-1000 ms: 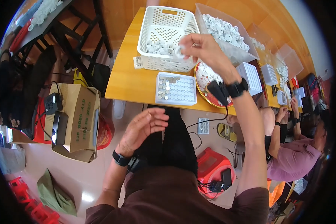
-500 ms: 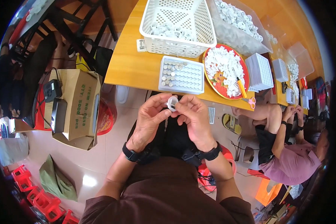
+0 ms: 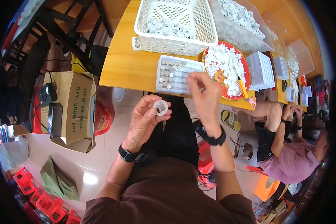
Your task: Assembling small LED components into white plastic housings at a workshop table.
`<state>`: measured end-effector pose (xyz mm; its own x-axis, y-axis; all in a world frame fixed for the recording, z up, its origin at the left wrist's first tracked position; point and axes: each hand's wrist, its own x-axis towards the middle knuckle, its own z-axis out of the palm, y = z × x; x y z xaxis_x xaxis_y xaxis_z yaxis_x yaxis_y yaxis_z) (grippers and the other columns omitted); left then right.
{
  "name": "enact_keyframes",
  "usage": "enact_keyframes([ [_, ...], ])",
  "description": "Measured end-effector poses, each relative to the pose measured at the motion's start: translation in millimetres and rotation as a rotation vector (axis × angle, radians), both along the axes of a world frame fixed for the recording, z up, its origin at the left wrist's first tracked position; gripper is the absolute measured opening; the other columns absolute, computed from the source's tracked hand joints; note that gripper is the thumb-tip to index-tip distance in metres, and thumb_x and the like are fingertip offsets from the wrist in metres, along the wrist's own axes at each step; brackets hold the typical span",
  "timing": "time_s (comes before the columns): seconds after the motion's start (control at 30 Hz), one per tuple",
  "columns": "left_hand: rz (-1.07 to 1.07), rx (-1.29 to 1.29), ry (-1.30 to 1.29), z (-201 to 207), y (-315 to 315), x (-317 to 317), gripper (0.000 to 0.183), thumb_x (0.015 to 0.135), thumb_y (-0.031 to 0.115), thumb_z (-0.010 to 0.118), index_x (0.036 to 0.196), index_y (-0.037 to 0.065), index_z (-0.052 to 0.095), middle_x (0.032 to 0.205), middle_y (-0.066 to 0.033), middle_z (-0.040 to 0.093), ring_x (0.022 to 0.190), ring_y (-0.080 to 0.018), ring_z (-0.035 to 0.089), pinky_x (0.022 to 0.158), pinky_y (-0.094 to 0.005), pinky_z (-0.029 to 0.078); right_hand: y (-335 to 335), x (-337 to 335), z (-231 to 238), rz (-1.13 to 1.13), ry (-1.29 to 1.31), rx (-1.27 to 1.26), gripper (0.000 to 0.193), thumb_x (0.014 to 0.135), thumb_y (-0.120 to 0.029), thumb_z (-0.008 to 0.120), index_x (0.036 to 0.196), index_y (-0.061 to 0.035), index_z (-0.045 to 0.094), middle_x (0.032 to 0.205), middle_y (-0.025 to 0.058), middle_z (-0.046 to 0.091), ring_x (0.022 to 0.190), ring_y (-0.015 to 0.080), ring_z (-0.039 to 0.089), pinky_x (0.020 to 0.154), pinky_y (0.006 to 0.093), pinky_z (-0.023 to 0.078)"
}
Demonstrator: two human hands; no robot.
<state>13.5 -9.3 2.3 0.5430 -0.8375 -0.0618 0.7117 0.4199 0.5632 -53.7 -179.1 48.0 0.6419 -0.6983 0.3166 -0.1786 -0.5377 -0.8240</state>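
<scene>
My left hand (image 3: 145, 116) pinches a small round white plastic housing (image 3: 161, 108) with its hollow side facing up. Something dark sits inside that housing, too small to name. My right hand (image 3: 206, 100) is raised by the right front corner of a white dimpled tray (image 3: 182, 90). Its fingers are loosely bent and somewhat apart, and nothing shows between them. Silvery coin-like discs (image 3: 171, 74) fill several dimples on the tray's left side. Beside the tray, a red plate (image 3: 233, 98) carries a heap of small white plastic parts (image 3: 223, 59).
Behind the tray stands a white perforated basket (image 3: 171, 46) of white parts, next to a clear bin (image 3: 235, 35). Stacked white trays (image 3: 260, 71), an orange-handled tool (image 3: 242, 87) and pink scissors (image 3: 252, 101) lie rightward. A cardboard box (image 3: 72, 108) stands left; a co-worker (image 3: 287, 160) sits right.
My right hand has let go of the white housing and moved up and right to the tray. My left hand still holds the housing, now slightly lower and further left.
</scene>
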Motion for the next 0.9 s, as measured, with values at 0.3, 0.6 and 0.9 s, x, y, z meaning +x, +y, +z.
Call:
enact_keyframes([
  [0.3, -0.026, 0.042, 0.014, -1.5, 2.9, -4.2, 0.037, 0.087, 0.028, 0.062, 0.113, 0.004, 0.05, 0.106, -0.0181, 0.06, 0.088, -0.0208, 0.064, 0.08, -0.0311, 0.054, -35.4, 36.8, -13.0, 0.014, 0.2, -0.362, 0.006, 0.076, -0.003, 0.062, 0.081, -0.0012, 0.063, 0.075, 0.0136, 0.056, 0.072, 0.0338, 0.057, 0.062, 0.0405, 0.045],
  [0.6, -0.061, 0.033, 0.071, -4.0, 2.6, -4.8, 0.033, 0.092, 0.022, 0.053, 0.116, 0.0, 0.054, 0.107, -0.02, 0.06, 0.089, -0.0205, 0.064, 0.08, -0.0304, 0.054, -38.4, 38.6, -15.3, 0.122, 0.115, -0.354, 0.007, 0.072, 0.004, 0.059, 0.078, 0.0, 0.062, 0.074, 0.0147, 0.057, 0.07, 0.0339, 0.058, 0.062, 0.0397, 0.046],
  [0.9, -0.024, 0.129, 0.097, -9.0, -1.3, -8.2, 0.032, 0.092, 0.022, 0.055, 0.115, 0.0, 0.057, 0.102, -0.0117, 0.062, 0.087, -0.0171, 0.063, 0.079, -0.0292, 0.054, 34.0, -23.4, 16.3, 0.305, 0.054, 0.031, 0.012, 0.073, 0.006, 0.063, 0.084, -0.0001, 0.062, 0.078, 0.012, 0.062, 0.071, 0.0259, 0.062, 0.062, 0.0297, 0.048],
])
